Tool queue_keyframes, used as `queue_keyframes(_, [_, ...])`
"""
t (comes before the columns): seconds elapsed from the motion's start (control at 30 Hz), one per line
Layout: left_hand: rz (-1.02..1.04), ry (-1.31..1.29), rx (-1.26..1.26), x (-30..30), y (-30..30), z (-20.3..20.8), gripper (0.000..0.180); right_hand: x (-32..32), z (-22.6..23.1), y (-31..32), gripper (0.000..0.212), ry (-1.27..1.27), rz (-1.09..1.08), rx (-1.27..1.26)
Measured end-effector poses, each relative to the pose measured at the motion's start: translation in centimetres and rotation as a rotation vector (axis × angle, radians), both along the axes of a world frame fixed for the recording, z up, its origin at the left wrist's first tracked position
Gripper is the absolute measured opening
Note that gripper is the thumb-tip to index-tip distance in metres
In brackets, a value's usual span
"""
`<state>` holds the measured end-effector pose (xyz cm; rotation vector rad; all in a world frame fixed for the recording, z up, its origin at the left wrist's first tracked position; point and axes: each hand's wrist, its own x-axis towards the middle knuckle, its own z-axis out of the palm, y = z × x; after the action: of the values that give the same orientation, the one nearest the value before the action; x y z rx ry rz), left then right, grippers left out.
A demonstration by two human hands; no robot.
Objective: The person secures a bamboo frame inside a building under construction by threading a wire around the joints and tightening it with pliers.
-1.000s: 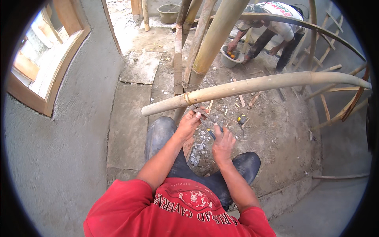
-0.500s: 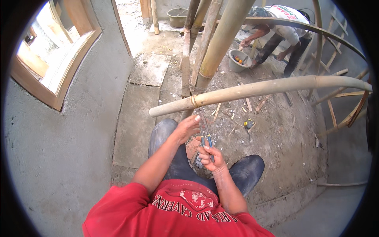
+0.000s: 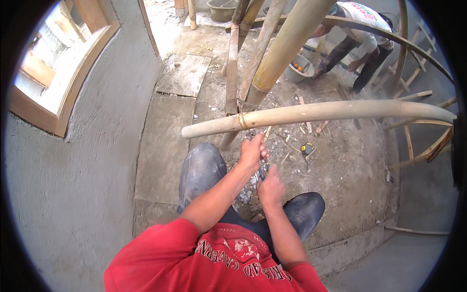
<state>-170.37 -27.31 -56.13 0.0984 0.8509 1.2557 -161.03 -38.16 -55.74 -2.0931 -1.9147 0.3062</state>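
Note:
My right hand point(image 3: 271, 187) is closed round the blue handles of the long-jawed pliers point(image 3: 263, 172), slightly blurred. Just above it, my left hand point(image 3: 251, 151) has its fingers curled over the upper part of the pliers and hides most of the jaws. Both hands are just below a thick bamboo pole point(image 3: 306, 113) that crosses in front of me. A wire or cord binding point(image 3: 242, 121) wraps this pole where it meets the uprights, close above my left hand. Whether the jaws grip the binding's end is hidden.
Upright bamboo poles point(image 3: 287, 44) and a wooden strip point(image 3: 232, 73) rise behind the joint. Another person point(image 3: 362, 34) bends by a grey bucket point(image 3: 297, 73) at the far right. A yellow-and-black tape measure point(image 3: 307, 149) lies on the littered ground. A plastered wall point(image 3: 92, 185) stands left.
My left hand has moved right and closed over the upper pliers. My right hand has shifted slightly right and turned, back of the hand now showing. The view has shifted a little.

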Motion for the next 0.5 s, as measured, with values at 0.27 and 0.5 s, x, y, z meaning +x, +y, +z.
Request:
queue_keyframes(0.27, [-0.135,0.204,0.134,-3.6,-2.9,2.0,0.032,3.2,-2.2,0.9,0.025,1.876,-0.027,-1.096])
queue_keyframes(0.5, [-0.223,0.19,0.345,-6.2,-1.7,-1.4,0.053,1.6,-2.3,1.6,0.067,0.597,0.34,-0.59])
